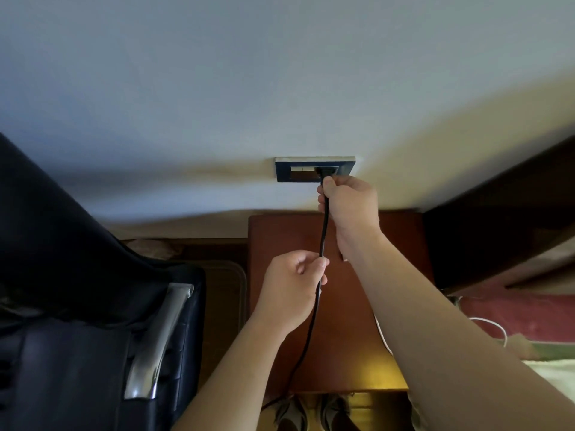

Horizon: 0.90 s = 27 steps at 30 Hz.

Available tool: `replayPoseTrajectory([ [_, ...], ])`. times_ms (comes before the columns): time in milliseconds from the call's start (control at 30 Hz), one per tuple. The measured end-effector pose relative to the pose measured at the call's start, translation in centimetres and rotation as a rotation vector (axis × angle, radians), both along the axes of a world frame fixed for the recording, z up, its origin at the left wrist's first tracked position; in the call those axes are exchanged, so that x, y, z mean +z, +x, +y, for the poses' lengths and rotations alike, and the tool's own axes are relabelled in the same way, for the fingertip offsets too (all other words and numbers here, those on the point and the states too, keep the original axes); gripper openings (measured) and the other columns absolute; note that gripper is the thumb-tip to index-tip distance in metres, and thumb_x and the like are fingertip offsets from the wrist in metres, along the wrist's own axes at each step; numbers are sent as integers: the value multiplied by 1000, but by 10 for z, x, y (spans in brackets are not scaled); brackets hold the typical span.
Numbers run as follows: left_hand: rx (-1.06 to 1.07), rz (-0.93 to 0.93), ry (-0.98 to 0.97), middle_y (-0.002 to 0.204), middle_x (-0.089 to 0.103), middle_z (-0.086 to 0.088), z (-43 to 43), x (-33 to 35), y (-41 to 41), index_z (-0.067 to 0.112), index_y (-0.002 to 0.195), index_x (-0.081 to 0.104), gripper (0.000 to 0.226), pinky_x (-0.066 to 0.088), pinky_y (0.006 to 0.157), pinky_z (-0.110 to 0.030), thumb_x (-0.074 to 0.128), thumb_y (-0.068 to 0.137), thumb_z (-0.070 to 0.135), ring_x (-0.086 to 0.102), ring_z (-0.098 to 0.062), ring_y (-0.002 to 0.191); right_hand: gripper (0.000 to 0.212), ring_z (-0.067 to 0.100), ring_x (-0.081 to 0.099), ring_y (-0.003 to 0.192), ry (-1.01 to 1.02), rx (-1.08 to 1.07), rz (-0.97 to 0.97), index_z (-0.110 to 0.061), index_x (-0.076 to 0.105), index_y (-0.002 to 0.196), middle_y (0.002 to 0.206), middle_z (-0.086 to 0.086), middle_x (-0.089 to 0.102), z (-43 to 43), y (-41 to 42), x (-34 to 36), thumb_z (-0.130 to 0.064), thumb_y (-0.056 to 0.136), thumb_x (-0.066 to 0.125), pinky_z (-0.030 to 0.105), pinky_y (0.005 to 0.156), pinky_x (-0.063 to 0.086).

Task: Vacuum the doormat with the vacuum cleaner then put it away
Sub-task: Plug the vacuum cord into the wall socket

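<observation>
A black power cord runs down from a dark wall socket plate on the white wall. Its black plug sits in the plate's right-hand outlet. My right hand grips the cord just below the plug. Lower down, my left hand pinches the same cord between thumb and fingers. The cord goes on down past the table's front edge toward the floor. Neither the vacuum cleaner nor the doormat is in view.
A reddish-brown wooden table stands against the wall under the socket. A black leather chair with a chrome armrest fills the left. A white cable lies on a red surface at the right. Shoes show below.
</observation>
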<state>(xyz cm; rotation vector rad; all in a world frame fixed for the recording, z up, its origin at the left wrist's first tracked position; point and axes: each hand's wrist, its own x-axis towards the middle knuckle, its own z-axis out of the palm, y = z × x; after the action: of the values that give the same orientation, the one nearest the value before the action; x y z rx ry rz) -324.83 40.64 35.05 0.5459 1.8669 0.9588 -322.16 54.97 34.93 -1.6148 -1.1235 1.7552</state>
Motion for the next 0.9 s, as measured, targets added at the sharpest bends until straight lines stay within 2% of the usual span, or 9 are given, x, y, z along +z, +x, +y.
replayPoseTrajectory([
  [67, -4, 24, 5, 81, 73, 0, -2, 2, -1, 14, 94, 74, 21, 56, 71, -19, 57, 101, 24, 68, -4, 80, 14, 15, 64, 78, 41, 64, -50, -11, 67, 108, 85, 0, 68, -1, 4, 2, -18, 99, 60, 34, 78, 57],
  [133, -20, 19, -13, 89, 74, 6, -5, 4, -1, 19, 114, 71, 19, 57, 84, -23, 59, 101, 25, 68, 3, 87, 23, 15, 65, 81, 90, 130, -124, -11, 67, 116, 85, -1, 69, -1, 8, 7, -23, 98, 61, 33, 75, 55],
  [233, -48, 35, -56, 109, 73, 9, -7, 8, -1, 19, 138, 60, 39, 57, 94, -30, 61, 100, 29, 65, 4, 96, 34, 14, 63, 84, 141, 206, -196, -12, 61, 129, 90, -7, 67, -2, 15, 17, -25, 97, 62, 23, 65, 48],
  [333, -88, 75, -73, 129, 66, 7, -8, 19, -3, 23, 143, 53, 45, 48, 76, -9, 60, 100, 32, 60, 8, 95, 45, 18, 64, 96, 147, 241, -240, -12, 55, 137, 102, -5, 67, -4, 21, 27, -26, 96, 63, 26, 73, 48],
  [400, -107, 121, -82, 137, 62, 7, -8, 26, -5, 24, 147, 49, 48, 41, 71, -5, 59, 100, 33, 60, 3, 104, 46, 19, 62, 105, 159, 257, -263, -13, 54, 139, 113, -3, 65, -5, 25, 35, -27, 96, 63, 28, 83, 47],
  [467, -114, 153, -94, 142, 58, 7, -9, 35, -8, 25, 149, 46, 51, 44, 82, -9, 60, 100, 33, 59, -3, 118, 45, 17, 59, 108, 187, 285, -287, -15, 53, 138, 120, -4, 62, -7, 28, 47, -28, 96, 62, 29, 86, 46],
  [533, -131, 197, -110, 147, 54, 7, -10, 45, -12, 27, 151, 42, 54, 49, 99, -25, 58, 100, 36, 56, -9, 126, 46, 15, 58, 106, 230, 328, -317, -16, 52, 139, 124, -5, 61, -8, 31, 59, -31, 96, 62, 28, 84, 44],
  [600, -150, 248, -125, 150, 51, 6, -9, 54, -18, 27, 152, 39, 55, 48, 107, -35, 56, 101, 38, 53, -11, 130, 46, 14, 57, 103, 268, 368, -350, -18, 52, 139, 128, -6, 60, -10, 34, 69, -34, 96, 61, 28, 82, 42],
  [900, -246, 437, -118, 160, 38, 3, -16, 128, -39, 23, 156, 34, 59, 29, 117, -32, 49, 103, 43, 35, -15, 146, 48, 13, 51, 118, 524, 580, -515, -19, 51, 141, 140, -3, 54, -33, 53, 147, -43, 99, 52, 26, 85, 35],
])
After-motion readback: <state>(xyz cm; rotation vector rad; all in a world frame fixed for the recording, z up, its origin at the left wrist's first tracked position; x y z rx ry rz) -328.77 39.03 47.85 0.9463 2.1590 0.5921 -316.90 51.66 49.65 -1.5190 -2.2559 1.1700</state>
